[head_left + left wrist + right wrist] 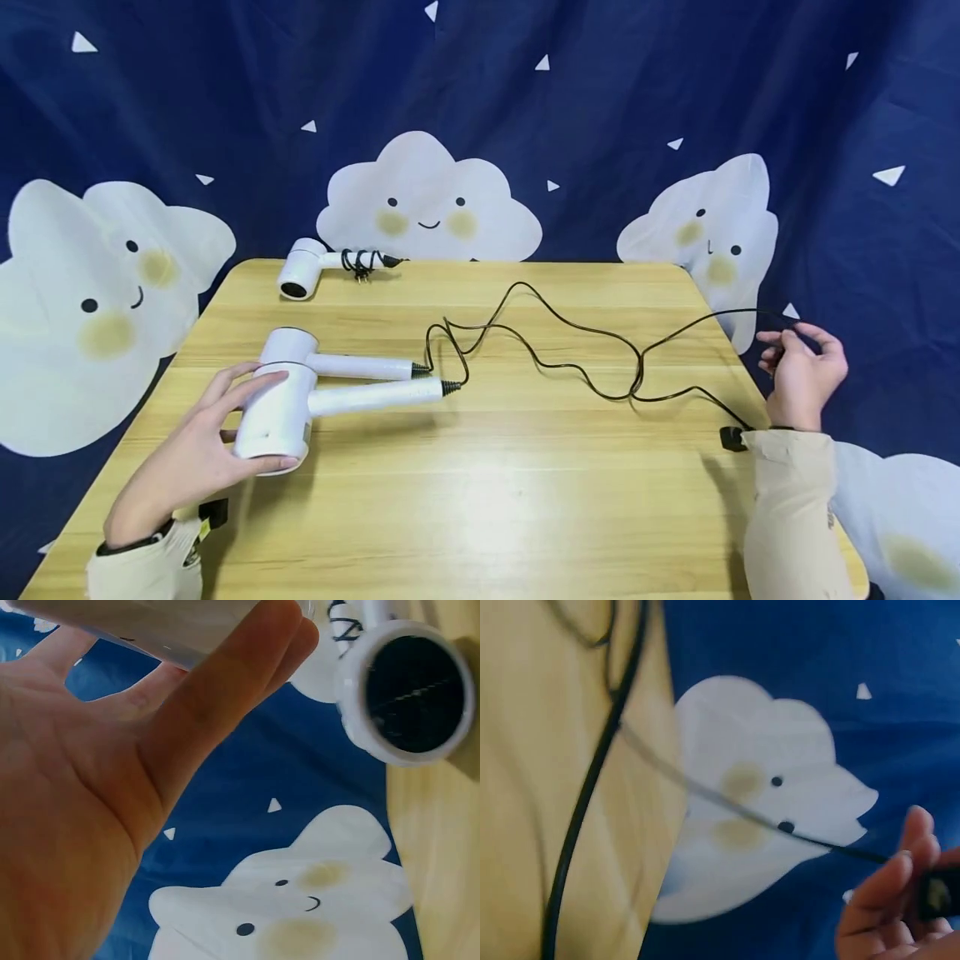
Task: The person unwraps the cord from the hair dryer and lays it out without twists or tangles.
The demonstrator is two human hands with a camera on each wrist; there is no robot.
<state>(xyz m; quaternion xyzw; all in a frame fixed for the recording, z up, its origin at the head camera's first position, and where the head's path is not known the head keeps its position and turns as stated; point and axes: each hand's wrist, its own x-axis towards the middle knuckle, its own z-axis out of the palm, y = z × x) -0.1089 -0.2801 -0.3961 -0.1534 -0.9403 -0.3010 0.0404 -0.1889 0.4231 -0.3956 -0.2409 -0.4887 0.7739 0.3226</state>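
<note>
My left hand (pixel 213 425) grips the barrel of a white hair dryer (pixel 273 417), thumb on the near side and fingers on the far side. In the left wrist view, part of that barrel shows above the hand (pixel 142 742). Right behind it lies a second white hair dryer (pixel 360 367), handle also pointing right; its round dark end faces the left wrist camera. Off the table's right edge, my right hand (pixel 806 375) pinches a black cord (pixel 708 317) by its black plug (pixel 939 894).
Cords from both dryers cross mid-table; the second cord (pixel 675 395) runs to the right sleeve, its end hidden. A third white hair dryer (pixel 302 268), cord wound round its handle, lies at the back left of the wooden table (pixel 517 500). A blue cloud-patterned curtain (pixel 480 83) hangs behind.
</note>
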